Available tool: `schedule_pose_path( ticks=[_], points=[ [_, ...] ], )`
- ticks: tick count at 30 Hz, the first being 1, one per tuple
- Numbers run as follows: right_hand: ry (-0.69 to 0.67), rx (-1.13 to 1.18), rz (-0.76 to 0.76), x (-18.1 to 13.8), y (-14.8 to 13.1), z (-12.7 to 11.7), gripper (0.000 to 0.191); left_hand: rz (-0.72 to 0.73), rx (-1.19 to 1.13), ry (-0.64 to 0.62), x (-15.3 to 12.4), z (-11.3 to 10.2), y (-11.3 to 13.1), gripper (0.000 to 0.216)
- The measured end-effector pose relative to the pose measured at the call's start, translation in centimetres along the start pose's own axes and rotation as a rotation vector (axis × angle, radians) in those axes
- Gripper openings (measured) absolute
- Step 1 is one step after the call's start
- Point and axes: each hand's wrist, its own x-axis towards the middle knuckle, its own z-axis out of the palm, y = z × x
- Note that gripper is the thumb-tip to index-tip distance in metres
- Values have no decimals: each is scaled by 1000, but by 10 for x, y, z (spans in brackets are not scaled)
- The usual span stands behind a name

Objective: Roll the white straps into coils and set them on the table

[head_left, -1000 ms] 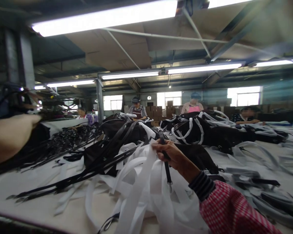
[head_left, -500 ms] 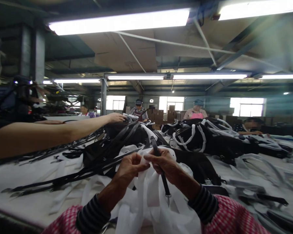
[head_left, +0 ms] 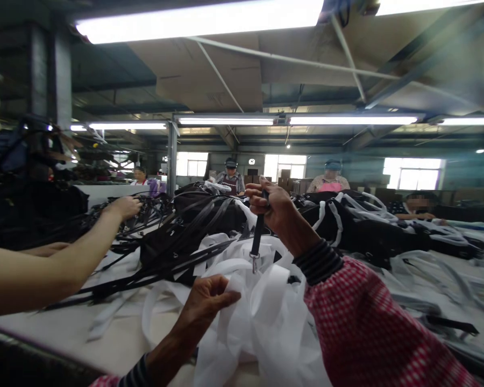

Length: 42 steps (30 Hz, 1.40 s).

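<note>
My right hand (head_left: 280,212) is raised in the middle, its fingers wrapped round a black strap (head_left: 258,235). The strap hangs down from the fist, with a metal clip (head_left: 255,262) at its lower end. Lower and to the left, my left hand (head_left: 207,301) pinches a soft white strip (head_left: 234,306) between thumb and fingers. More loose white strips (head_left: 272,306) lie heaped in front of me, below the hanging clip.
Black bags (head_left: 197,231) with long straps are piled ahead on the white table (head_left: 121,336). To the right lie more black bags (head_left: 358,231) with white-wrapped handles. A co-worker's arm (head_left: 80,252) reaches in from the left. Other people work across the table.
My right hand has gone up with the black strap, away from my left hand. My left hand has dropped lower, still at the white strip. The co-worker's arm has drawn back left.
</note>
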Motion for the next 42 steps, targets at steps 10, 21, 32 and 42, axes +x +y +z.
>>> schedule_pose_path(
  ticks=[10,21,32,42],
  points=[
    [102,24,-52,-6,20,21,41,46,-51,11,-1,4,12,25],
    [133,48,-101,-5,24,17,41,-36,-37,48,-4,7,12,24],
    [118,77,-109,-9,21,13,39,-6,-45,23,1,12,8,21],
    [127,66,-122,-12,27,9,40,13,-17,29,2,15,13,33]
  ],
)
